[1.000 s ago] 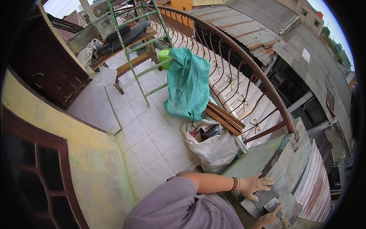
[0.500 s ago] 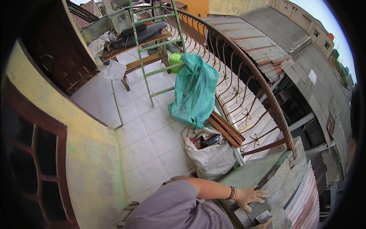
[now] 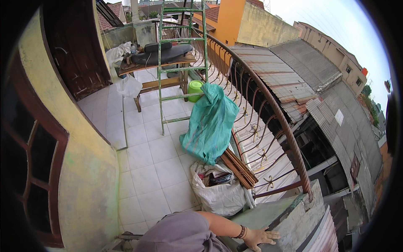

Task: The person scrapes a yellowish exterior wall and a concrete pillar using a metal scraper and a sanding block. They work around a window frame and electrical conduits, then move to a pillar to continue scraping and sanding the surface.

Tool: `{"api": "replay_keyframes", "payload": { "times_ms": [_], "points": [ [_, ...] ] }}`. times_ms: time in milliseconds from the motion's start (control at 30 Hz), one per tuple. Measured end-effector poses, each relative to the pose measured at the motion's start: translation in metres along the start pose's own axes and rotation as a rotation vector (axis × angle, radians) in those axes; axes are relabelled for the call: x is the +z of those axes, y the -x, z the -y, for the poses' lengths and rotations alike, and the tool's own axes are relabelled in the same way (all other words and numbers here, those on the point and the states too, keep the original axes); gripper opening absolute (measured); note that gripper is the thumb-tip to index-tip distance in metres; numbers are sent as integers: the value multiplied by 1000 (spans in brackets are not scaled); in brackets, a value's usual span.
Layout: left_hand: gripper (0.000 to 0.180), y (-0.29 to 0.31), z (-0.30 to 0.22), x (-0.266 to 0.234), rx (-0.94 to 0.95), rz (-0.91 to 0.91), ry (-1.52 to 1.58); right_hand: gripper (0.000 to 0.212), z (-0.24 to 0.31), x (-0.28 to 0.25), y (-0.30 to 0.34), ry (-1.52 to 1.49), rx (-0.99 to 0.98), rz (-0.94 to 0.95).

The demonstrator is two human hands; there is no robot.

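My left hand (image 3: 257, 239) rests palm down, its fingers stretched out and apart, on the grey, rough cement wall top (image 3: 296, 218) at the lower right. Nothing shows in its grip. A dark beaded bracelet (image 3: 242, 232) circles the wrist, and a grey-purple sleeve (image 3: 178, 233) covers the upper arm. The hand's lower side is cut off by the frame's bottom edge. My right hand is out of view.
A white sack (image 3: 220, 197) stands beside the wall, next to brown wooden strips (image 3: 239, 168) and a green sack (image 3: 210, 124). A rusty railing (image 3: 277, 109) curves along the right above corrugated roofs. Farther back stand a green ladder (image 3: 161, 84), a lime bucket (image 3: 194, 90) and a wooden bench (image 3: 145, 85).
The view has tilted up and shifted, so the wall and my left hand sit lower. My right fingertips and a small metallic thing beside them have left the picture.
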State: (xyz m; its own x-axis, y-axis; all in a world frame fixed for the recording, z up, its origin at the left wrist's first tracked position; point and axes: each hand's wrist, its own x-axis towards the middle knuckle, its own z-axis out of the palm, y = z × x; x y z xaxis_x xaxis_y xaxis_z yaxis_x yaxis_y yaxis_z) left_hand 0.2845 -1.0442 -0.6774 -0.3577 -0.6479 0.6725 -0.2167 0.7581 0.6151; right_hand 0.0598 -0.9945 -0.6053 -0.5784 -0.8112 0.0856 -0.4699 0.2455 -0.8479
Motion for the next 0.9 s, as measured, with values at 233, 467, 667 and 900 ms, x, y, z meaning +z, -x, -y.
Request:
{"api": "replay_keyframes", "payload": {
  "times_ms": [233, 467, 667, 900],
  "points": [
    [85, -6, -20, -21, -272, 358, 59, 46, 14, 6, 2, 6, -68, 5],
    [87, -14, -38, -41, -324, 400, 71, 42, 25, 8, -2, 15, -130, 22],
    [87, -14, -44, -48, -324, 394, 50, 39, 27, 7, -5, 31, -150, 4],
    [86, -10, -39, -40, -313, 347, 71, 36, 31, 6, -9, 63, -171, 9]
  ]
}}
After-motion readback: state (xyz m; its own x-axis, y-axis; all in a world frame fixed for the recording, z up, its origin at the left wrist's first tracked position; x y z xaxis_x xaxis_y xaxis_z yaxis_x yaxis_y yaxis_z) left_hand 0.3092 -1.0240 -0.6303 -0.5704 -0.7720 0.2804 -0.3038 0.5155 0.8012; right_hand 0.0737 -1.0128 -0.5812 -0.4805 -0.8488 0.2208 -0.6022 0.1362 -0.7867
